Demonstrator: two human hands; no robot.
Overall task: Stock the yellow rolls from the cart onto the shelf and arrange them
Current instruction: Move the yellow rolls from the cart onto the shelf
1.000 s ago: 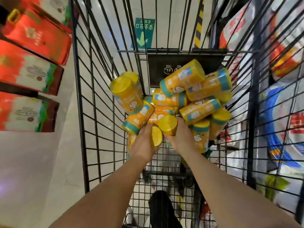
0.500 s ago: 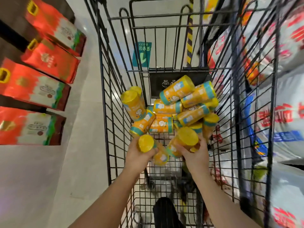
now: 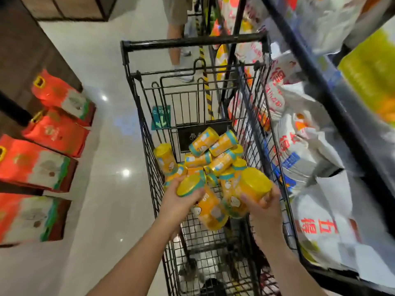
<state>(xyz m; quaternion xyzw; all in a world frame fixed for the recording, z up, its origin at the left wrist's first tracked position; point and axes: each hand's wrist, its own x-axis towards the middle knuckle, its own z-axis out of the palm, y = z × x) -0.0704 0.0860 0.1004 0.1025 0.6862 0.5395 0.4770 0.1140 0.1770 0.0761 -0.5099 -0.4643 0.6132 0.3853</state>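
Gripping yellow rolls [image 3: 210,212], left hand [image 3: 176,202], right hand [image 3: 265,209]

Red gift boxes [image 3: 55,133] stand well left of the left hand [image 3: 177,202]; white sacks [image 3: 310,146] lie right of the right hand [image 3: 265,210].

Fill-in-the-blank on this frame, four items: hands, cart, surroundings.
1. The roll gripped by the left hand is ____.
2. The right hand grips a second roll over the ____ wire cart.
3. The red boxes stand to the person's ____.
4. The white sacks lie to the cart's ____.

Missing words: yellow; black; left; right.
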